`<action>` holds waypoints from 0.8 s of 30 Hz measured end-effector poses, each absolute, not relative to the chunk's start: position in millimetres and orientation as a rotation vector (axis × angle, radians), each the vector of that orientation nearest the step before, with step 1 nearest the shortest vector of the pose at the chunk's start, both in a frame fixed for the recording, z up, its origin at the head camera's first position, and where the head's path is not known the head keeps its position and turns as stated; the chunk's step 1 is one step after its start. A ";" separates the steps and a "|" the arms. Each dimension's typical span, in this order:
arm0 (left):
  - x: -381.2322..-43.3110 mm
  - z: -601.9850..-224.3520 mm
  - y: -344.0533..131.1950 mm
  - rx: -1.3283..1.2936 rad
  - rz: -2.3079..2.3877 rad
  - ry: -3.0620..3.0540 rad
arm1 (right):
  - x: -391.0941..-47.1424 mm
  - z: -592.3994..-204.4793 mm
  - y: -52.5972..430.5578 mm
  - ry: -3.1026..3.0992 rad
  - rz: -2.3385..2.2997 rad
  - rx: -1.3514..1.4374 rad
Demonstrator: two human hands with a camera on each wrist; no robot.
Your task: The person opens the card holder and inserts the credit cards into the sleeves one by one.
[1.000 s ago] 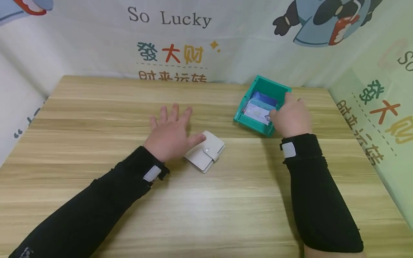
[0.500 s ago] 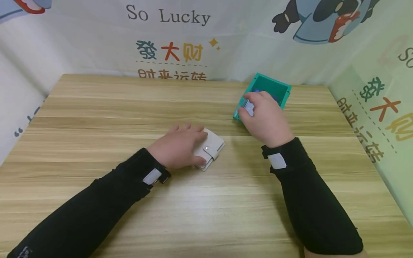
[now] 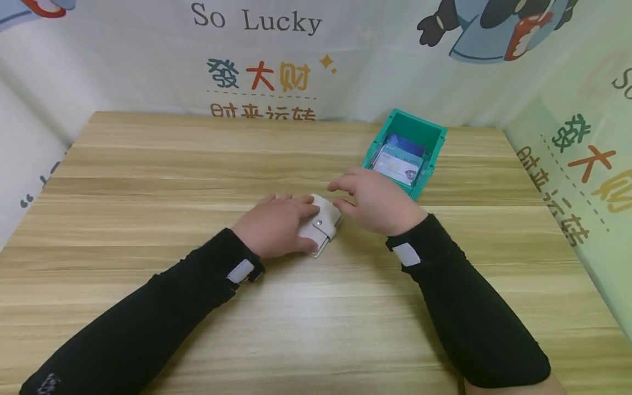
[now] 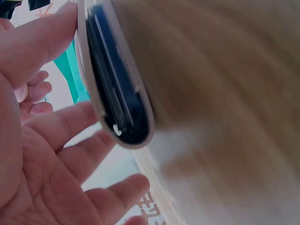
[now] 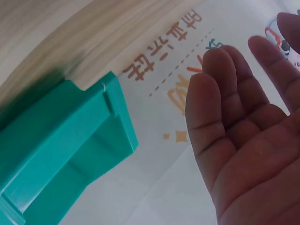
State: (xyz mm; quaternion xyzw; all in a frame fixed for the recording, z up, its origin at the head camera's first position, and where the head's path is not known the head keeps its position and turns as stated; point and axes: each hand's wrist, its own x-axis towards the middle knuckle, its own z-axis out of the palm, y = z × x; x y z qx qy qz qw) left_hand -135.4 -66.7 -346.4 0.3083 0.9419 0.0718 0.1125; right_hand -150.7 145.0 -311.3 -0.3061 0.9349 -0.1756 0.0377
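A pale card holder (image 3: 326, 215) with a snap strap lies near the table's middle. My left hand (image 3: 274, 226) grips its left part, thumb at the near side and fingers at the far side. In the left wrist view the holder's end shows dark inner leaves (image 4: 112, 70) between pale covers, with the thumb and fingertips touching it. My right hand (image 3: 377, 200) hovers close to the holder's right side, fingers loosely bent and holding nothing. Behind it, a green box (image 3: 427, 131) contains several cards (image 3: 397, 164), blue and white.
The wood-grain table (image 3: 173, 164) ends at a printed white cloth (image 3: 158, 60) at the back. Another cloth wall (image 3: 592, 208) stands along the right side. The green box sits near the table's back right edge.
My left hand has come down from a spread pose onto the card holder. My right hand has moved left from the green box towards the holder. The box stays in place.
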 end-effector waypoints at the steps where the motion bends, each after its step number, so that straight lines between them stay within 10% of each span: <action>1: -135.2 -347.1 -65.6 0.899 0.211 2.777 | -150.3 -312.8 143.4 2.855 -0.525 -0.945; 24: -129.3 -340.5 -53.2 0.922 0.079 2.880 | -146.4 -335.4 122.7 2.758 -0.244 -1.037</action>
